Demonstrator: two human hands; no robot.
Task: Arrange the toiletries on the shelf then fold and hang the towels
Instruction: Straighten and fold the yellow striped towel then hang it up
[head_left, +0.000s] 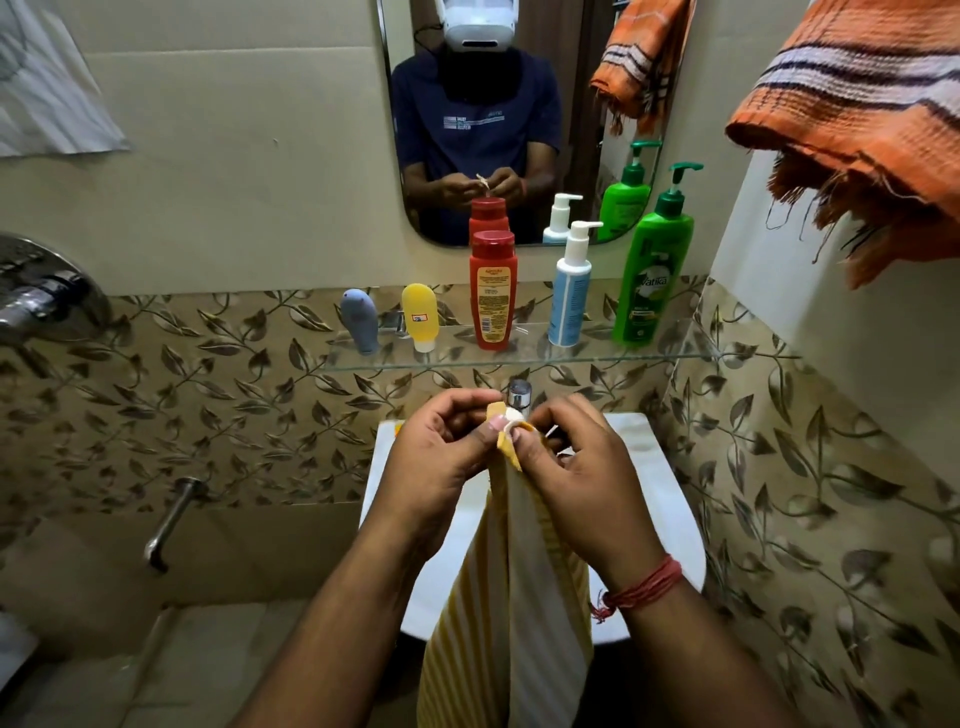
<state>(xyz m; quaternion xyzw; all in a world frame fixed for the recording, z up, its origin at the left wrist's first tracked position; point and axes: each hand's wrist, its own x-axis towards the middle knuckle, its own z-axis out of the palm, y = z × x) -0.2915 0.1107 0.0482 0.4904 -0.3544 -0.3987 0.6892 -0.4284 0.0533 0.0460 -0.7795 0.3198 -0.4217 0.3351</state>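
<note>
Yellow-striped towel (511, 571) corner pinched between left hand (441, 457) and right hand (576, 467)

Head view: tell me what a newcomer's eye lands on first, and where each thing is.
Front and centre, the left hand and right hand pinch the top corners of a yellow striped towel that hangs down over the white sink. Behind them, five bottles stand in a row on the glass shelf under the mirror, the tall green bottle at the right end. An orange towel hangs at upper right.
</note>
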